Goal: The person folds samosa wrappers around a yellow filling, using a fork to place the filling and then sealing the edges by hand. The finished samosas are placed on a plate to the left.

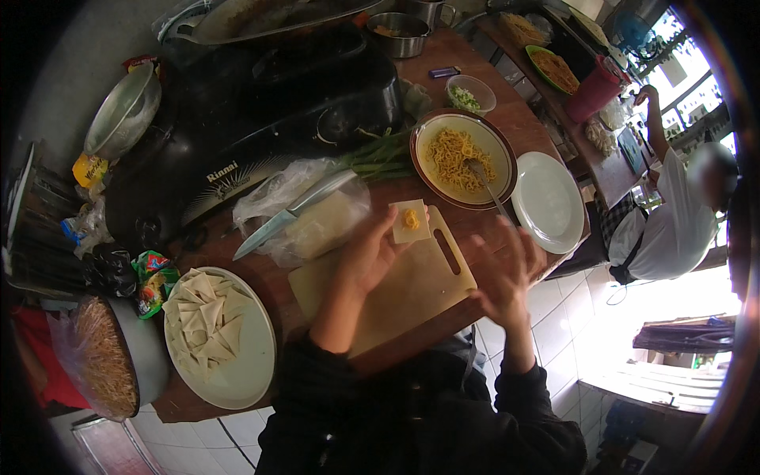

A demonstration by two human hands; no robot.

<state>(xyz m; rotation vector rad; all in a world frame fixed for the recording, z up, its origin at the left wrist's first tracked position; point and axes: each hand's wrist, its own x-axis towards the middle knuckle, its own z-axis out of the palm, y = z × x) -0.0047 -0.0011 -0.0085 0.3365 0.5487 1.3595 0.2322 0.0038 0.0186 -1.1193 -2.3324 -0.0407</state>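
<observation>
On my left hand (371, 252) lies a square dough wrapper (411, 221) with a small heap of noodles on it, above the cutting board (409, 285). My right hand (507, 279) is raised with spread, slightly blurred fingers beside the board; it seems to hold nothing. A metal spoon (490, 187) rests in the bowl of noodles (420, 127), its handle pointing toward my right hand. An oval white plate (547, 202) is right of the bowl. At the left, a large plate (252, 362) holds folded triangular dough pieces (208, 314).
A knife (279, 222) lies over a plastic bag with wrappers (326, 225). Behind are spring onions (380, 157), a black gas stove (285, 119) and a tub of chopped greens (466, 98). A large pot (142, 350) stands far left. Another person (671, 219) works at the right.
</observation>
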